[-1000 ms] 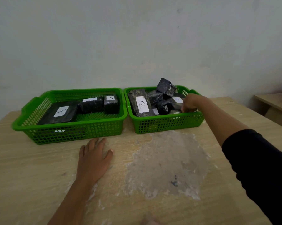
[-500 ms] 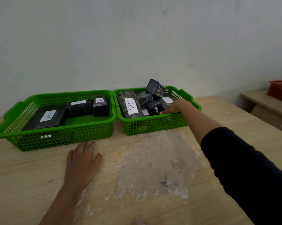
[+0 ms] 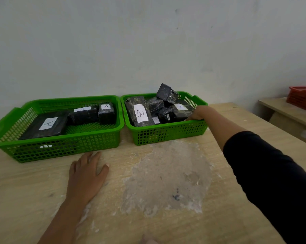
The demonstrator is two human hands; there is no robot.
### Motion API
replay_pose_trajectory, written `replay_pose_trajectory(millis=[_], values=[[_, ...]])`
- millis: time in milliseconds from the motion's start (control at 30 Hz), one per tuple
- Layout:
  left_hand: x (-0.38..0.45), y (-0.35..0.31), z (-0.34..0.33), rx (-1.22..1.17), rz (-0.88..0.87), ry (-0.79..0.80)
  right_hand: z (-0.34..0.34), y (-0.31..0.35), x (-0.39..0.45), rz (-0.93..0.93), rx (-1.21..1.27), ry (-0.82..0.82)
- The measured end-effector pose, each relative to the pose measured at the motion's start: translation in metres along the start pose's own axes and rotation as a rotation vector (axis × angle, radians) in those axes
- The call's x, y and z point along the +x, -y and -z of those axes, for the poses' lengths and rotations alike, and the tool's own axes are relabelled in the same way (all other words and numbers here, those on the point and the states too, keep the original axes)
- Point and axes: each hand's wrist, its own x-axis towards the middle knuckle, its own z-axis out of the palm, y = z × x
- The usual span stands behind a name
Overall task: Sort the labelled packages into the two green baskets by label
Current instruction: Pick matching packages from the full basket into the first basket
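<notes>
While the left hand [image 3: 86,175] is laid flat, fingers spread, on the table [image 3: 25,199], the right hand [image 3: 199,112] is reached into the right basket [image 3: 166,134]; its grasp cannot be told.

Left basket [image 3: 60,148]: a handwritten "A" on the flat package's label [image 3: 48,123] and on the small cube's label [image 3: 106,106]; right basket [image 3: 169,133]: a clear "B" on the long package's label [image 3: 140,113].

The right arm wears a black long sleeve [image 3: 272,182] pushed up the forearm; the left forearm [image 3: 60,221] is bare, both hands ringless.
</notes>
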Motion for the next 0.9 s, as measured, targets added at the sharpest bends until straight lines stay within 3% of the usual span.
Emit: replay_pose_trajectory(millis=[233,400,667,900], values=[[0.0,-0.001,0.001,-0.004,-0.006,0.009,0.018,-0.008,-0.013,0.077,0.051,0.013],[-0.001,-0.001,0.001,-0.008,-0.008,0.006,0.031,-0.023,-0.008,0.114,0.224,-0.117],[-0.002,-0.003,0.003,-0.004,-0.001,0.012,0.013,-0.016,-0.015,0.168,-0.068,-0.086],[-0.001,-0.001,0.003,-0.022,-0.003,0.012,0.013,-0.012,-0.02,0.11,-0.095,-0.106]])
